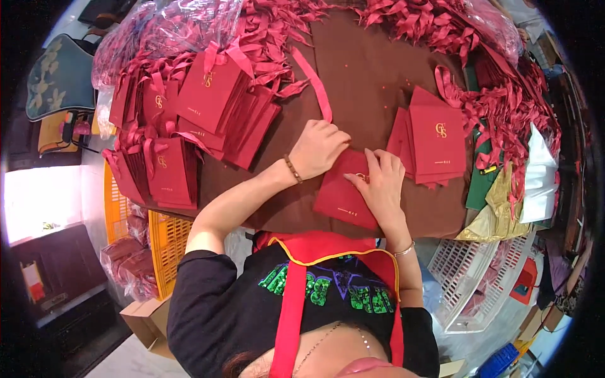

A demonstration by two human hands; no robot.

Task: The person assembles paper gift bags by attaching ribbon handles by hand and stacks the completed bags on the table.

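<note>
A small red paper gift bag (343, 203) with gold print lies flat at the table's near edge. Curled above its upper left corner, my left hand (318, 150) is closed on a red ribbon (313, 85) that stretches away over the brown cloth. My right hand (383, 186) rests on the bag's right side, thumb and fingers apart, covering part of the gold print. To the right sits a pile of similar red bags (439, 142). On the left, more stacked bags (211, 94) and a row of them (169, 170) have ribbons lying over their tops.
Heaps of red ribbon (274, 31) and clear plastic wrap (189, 28) line the far left; more ribbon (498, 123) covers the right. Gold foil (495, 211) hangs over the right edge. An orange crate (169, 246) and a white crate (469, 277) stand below the table. A chair (62, 79) is far left.
</note>
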